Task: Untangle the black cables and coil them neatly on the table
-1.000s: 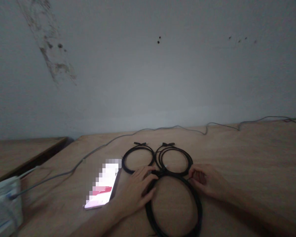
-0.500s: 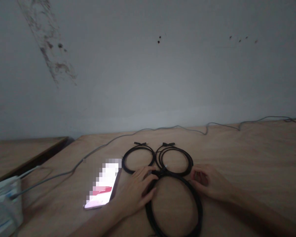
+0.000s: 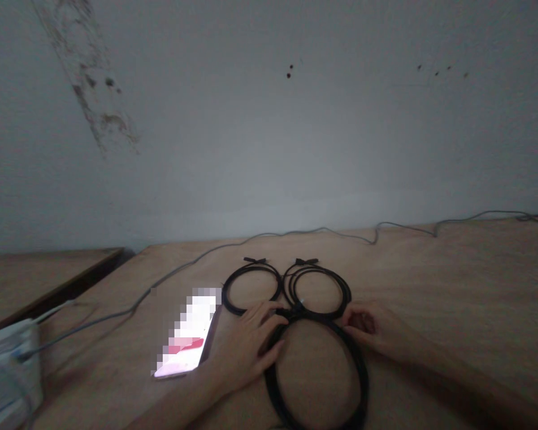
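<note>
A large coil of black cable lies nearest me on the table, running off the bottom of the picture. My left hand rests over its upper left side, fingers stretched and thumb apart, fingertips by a dark connector at the coil's top. My right hand is curled at the coil's upper right, thumb and fingertips brought together on the cable's edge. Just beyond lie two smaller black cable coils, a left one and a right one, each with its plug ends crossed at the top.
Left of my left hand lies a phone with a lit, partly blurred screen. A white box with a grey cord stands at the far left; the cord runs along the back of the wooden table below a grey wall.
My right hand has shifted slightly left, onto the edge of the large coil. My left hand and the coils look the same.
</note>
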`<state>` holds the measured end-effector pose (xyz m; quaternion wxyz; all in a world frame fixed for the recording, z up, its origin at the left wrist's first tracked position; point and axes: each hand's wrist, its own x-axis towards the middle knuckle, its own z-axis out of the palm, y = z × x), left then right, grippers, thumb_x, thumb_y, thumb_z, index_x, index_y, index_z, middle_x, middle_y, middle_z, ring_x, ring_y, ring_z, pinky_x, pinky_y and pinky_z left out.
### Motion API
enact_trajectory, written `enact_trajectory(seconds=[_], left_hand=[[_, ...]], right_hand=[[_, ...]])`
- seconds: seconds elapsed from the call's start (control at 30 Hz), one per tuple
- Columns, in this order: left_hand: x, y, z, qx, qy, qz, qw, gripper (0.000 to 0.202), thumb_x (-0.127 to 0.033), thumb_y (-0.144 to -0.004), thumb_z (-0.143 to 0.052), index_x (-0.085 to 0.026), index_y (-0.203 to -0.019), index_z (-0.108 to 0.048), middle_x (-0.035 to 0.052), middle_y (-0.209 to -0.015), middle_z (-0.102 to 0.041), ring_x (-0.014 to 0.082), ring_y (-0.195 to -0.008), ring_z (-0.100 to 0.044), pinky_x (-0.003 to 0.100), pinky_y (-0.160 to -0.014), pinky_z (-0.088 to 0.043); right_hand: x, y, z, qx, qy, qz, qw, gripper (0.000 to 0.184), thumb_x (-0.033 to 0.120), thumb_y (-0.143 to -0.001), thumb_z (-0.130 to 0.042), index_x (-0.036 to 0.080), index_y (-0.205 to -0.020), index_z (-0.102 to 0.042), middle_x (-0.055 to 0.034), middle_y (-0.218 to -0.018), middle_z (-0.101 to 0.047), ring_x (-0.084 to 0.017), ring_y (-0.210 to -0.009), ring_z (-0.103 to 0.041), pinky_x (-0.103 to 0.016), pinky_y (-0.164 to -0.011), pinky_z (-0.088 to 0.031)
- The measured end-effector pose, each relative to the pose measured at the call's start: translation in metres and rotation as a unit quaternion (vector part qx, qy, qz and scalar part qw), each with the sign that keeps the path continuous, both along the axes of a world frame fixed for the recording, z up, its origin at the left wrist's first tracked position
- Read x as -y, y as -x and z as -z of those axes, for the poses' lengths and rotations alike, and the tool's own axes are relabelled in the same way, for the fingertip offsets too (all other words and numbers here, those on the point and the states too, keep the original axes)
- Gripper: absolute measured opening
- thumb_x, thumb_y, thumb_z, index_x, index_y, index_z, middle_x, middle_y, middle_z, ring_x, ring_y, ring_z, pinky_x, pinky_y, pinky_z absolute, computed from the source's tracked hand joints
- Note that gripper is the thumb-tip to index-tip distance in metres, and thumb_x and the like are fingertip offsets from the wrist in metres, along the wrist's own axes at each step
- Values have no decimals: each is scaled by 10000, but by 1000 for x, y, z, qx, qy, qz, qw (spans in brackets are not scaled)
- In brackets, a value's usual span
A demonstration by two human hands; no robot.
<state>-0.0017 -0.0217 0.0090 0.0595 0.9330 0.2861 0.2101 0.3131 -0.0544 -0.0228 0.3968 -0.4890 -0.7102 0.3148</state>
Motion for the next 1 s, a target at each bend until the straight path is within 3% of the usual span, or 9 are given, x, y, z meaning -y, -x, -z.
enact_trajectory(seconds=[0.1,0.3,0.5,0.73,1.0], left_hand=[[0,0,-1,5,1,1,1000,285,-243,-974,-580,-269,-1257,-602,88,-1395,-577,287,-1271,-570,464,-1080,-500],[1,-1,-3,-4,7,-1,1000,264,-244,-977,-575,-262,-1239,-606,90,-1385,-576,287,-1263,-571,462,-1077,-502],[-1,0,-1,-7,11,-3,1000,257,-246,-982,-572,-261,-1238,-598,92,-1380,-565,290,-1280,-551,471,-1084,-489],[-1,1,-2,6,19,0,1000,299,-225,-954,-583,-261,-1251,-586,91,-1376,-563,286,-1257,-567,452,-1065,-502],[-2,0,-3,24,40,1,999,348,-175,-904,-602,-268,-1239,-591,76,-1358,-569,273,-1237,-580,438,-1060,-504]], right_hand=[[-1,0,-4,-6,-3,-9,1000,294,476,-903,-641,204,-838,-732,-63,-777,-720,-231,-724,-669,-327,-626,-517],[0,-6,-18,117,-80,-19,990,224,370,-931,-645,237,-857,-809,-56,-868,-704,-197,-778,-648,-303,-709,-505],[4,-5,-20,169,-73,-13,983,246,352,-985,-585,271,-922,-809,-52,-947,-714,-205,-861,-663,-312,-761,-483],[6,1,-24,132,-70,41,988,281,349,-977,-553,213,-807,-731,-55,-873,-711,-206,-796,-636,-323,-737,-467],[3,-1,-24,54,3,143,988,318,454,-951,-501,215,-817,-664,-32,-701,-680,-199,-637,-619,-274,-531,-395]])
